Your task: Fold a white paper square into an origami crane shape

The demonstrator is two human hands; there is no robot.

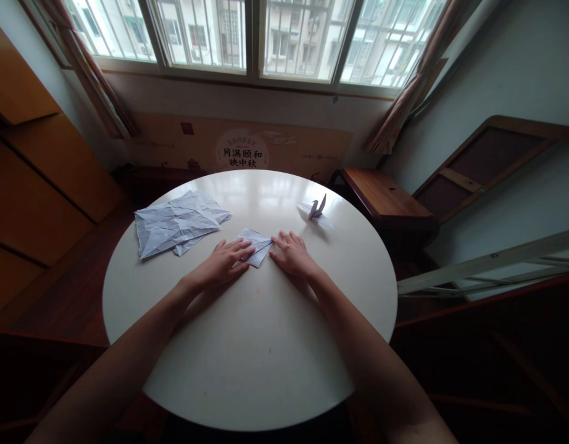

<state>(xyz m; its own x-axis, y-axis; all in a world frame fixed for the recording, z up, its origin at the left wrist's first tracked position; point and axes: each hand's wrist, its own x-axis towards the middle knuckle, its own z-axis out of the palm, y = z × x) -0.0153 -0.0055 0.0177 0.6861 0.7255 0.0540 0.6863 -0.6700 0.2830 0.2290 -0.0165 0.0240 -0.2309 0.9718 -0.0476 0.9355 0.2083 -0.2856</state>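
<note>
A small folded square of paper [257, 242] lies flat on the white round table [247, 357], turned like a diamond, with crease lines across it. My left hand [229, 258] rests on its left side, fingers stretched out over the paper's edge. At the paper's right corner, my right hand [291, 251] lies with its fingers extended and the fingertips touching that corner. Both palms face down, and parts of the paper are hidden under the fingers.
Creased paper sheets [178, 222] lie in a pile at the table's left. A folded paper crane [316, 211] stands at the back right. Beyond the table are a wooden side table [381, 194], a printed box panel [289, 145] and barred windows [294, 40].
</note>
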